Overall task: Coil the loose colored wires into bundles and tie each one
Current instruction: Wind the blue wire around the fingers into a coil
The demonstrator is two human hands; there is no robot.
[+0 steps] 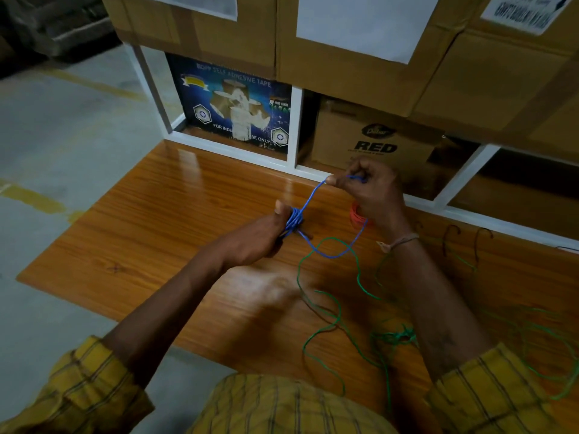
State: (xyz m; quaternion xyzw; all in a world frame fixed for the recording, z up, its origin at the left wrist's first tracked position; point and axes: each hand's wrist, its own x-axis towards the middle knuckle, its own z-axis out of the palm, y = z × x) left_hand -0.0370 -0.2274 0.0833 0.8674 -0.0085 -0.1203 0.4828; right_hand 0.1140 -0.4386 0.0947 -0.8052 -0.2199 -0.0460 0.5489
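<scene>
- Cardboard cartons (360,42) fill the white shelf frame (296,126) across the top of the frame; a blue tape box (238,111) and a brown "RED" carton (376,142) sit in its lower bays.
- Thin blue wire coil (294,221), centre frame, is gripped in the left hand (266,236).
- Right hand (366,189) fingers pinch the coil's free end (316,191) taut.
- Small orange coil (357,216) lies behind the right wrist.
- Loose green wire (326,311) sprawls over the glossy wood-grain surface (156,233), lower right.

A glossy orange-brown wooden table (163,233) stood on a grey concrete floor (56,145). Loose green wire (336,311) sprawled in tangled loops across its right side, reaching the near edge. A small orange wire coil (357,216) lay near the far edge, and thin dark wires (451,236) curled further right.
</scene>
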